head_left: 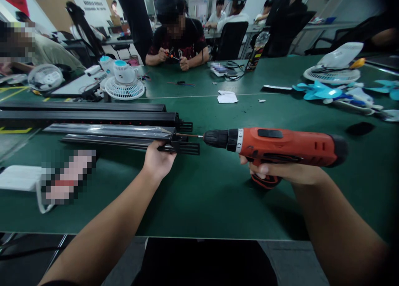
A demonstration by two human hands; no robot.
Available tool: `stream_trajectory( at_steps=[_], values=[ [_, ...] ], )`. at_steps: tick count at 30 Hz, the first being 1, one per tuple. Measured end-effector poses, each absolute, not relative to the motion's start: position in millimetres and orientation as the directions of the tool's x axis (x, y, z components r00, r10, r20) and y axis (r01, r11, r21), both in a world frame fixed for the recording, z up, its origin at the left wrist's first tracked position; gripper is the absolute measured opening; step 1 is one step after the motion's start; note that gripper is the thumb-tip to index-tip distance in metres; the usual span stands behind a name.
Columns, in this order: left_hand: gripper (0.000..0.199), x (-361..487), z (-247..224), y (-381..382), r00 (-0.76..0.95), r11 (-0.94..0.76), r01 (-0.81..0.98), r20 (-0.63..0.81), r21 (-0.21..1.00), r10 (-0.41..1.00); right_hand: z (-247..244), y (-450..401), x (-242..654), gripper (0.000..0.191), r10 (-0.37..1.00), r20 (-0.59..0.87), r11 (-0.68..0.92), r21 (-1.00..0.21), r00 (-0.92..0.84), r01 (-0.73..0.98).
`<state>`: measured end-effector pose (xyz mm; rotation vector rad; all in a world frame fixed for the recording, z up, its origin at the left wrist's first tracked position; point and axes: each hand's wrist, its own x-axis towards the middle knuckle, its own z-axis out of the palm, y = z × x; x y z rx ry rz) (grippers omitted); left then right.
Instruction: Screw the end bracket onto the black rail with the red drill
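Green table (202,203) lies under the red drill (299,146) and the things around it. Left of the drill, your left hand (158,161) cups the near end of a long black bar (149,131) from below, fingers curled around it, maybe so it won't slip. Your right hand (296,173) wraps tight around the drill's handle, likely to hold it flat and in line. Its thin bit (190,135) points at the bar's end; whether it goes in, you can't tell. Far behind the drill stands a clear bottle (258,49); what's inside is hard to see.
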<state>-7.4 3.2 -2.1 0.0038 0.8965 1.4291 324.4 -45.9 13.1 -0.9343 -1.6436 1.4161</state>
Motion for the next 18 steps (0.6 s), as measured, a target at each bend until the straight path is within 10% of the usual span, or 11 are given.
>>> stream_trajectory(
  at_steps=[18],
  values=[
    [0.04, -6.7, -0.6, 3.3, -0.123, 0.192, -0.846, -0.533, 0.497, 0.837, 8.3, -41.6, 328.0, 0.035, 0.852, 0.113, 0.153, -0.988, -0.512, 0.037]
  ],
)
